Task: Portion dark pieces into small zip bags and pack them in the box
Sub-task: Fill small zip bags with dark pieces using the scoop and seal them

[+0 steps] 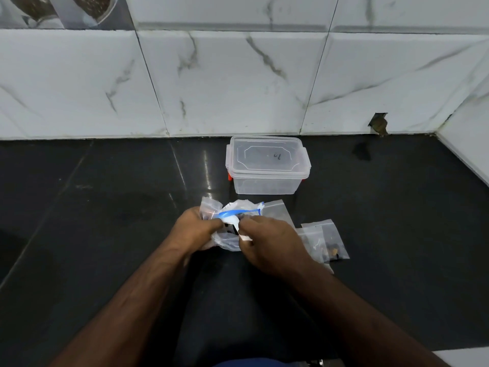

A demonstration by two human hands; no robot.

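- Step in hand, as judged: you are working the mouth of the larger supply bag [229, 223], the one with the blue zip strip, so this is the portioning stage.
- Left hand [197, 225]: fingers curled and pinching the bag's left side, with crumpled clear plastic bunched just beyond the fingertips.
- Right hand [267, 238]: thumb and fingers pinched on a white tab or strip of the same bag, directly opposite your left fingertips.
- Dark pieces: a few dark shapes show between your two sets of fingers, inside the plastic; their number cannot be told.
- Small zip bags [321, 241]: lying flat on the dark counter [105, 207] just right of your right hand; one holds a few dark pieces.
- Box [267, 165]: beyond your fingertips, apart from them, clear, lid on.
- Next move calls for: part the mouth with both pinches, then free one hand to take an empty small bag. The box lid must come off before packing.
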